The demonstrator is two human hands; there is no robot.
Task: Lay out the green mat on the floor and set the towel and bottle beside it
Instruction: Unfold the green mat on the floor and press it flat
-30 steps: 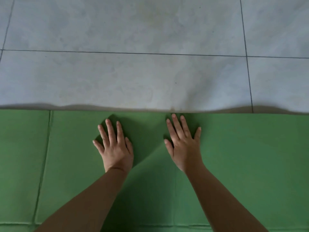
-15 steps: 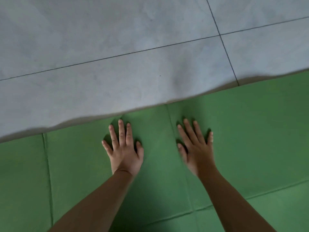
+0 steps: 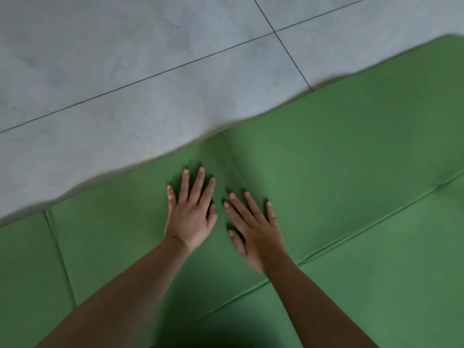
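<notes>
The green mat lies spread on the floor and fills the lower and right part of the head view, with fold creases running across it. My left hand rests flat on the mat near its far edge, fingers apart. My right hand lies flat just to the right of it, fingers spread, slightly blurred. Neither hand holds anything. The mat's far edge is wavy and lifts a little off the floor. No towel or bottle is in view.
Grey floor tiles with dark grout lines cover the upper part of the view beyond the mat's edge.
The view has turned, so the mat's edge now slants up to the right. My hands have drawn closer together on the mat, and the raised fold between them has flattened.
</notes>
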